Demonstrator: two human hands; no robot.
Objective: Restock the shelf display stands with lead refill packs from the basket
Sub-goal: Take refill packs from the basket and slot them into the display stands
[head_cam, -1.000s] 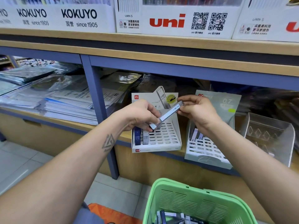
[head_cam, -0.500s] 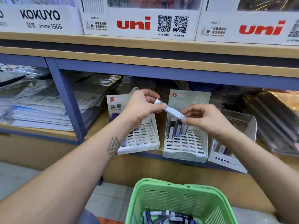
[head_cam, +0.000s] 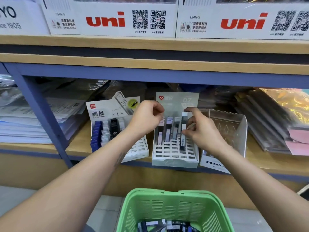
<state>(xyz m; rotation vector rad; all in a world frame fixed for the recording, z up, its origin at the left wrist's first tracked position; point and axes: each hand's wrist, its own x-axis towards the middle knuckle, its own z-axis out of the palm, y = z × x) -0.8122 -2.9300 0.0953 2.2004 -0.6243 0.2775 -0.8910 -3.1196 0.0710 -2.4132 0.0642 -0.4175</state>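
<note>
Both hands are up at the lower shelf point(head_cam: 78, 144), working over the middle grey display stand point(head_cam: 174, 160) marked 0.7. R hand point(head_cam: 203, 131) holds a slim lead refill pack point(head_cam: 183, 131), dark w/ a white cap, upright in the stand's right-hand column: index fingertip on the cap at top, thumb and other fingers pinching the body lower down, pack's lower end down among the white grid slots. L hand point(head_cam: 147, 118) hovers just beside the stand's upper left, fingers curled in loosely; whether anything is pinched between them can't be told, part blurred. More packs point(head_cam: 168, 129) stand in the stand's back rows, pale pink, lilac and grey. To the left, touching or nearly so, sits a white stand point(head_cam: 100, 111) w/ a red logo and HB 0.5 graphic, holding blue, white and black packs; L forearm crosses in front of its right side. To the right is a clear stand point(head_cam: 234, 124) w/ a MONO label. A green plastic basket point(head_cam: 175, 208) sits at bottom centre below the arms, w/ more packs point(head_cam: 167, 226) lying jumbled in it. Stacks of plastic-wrapped paper goods point(head_cam: 33, 118) fill the shelf far left and right. Above, white uni display boxes point(head_cam: 107, 20) w/ QR codes line the upper shelf.
</note>
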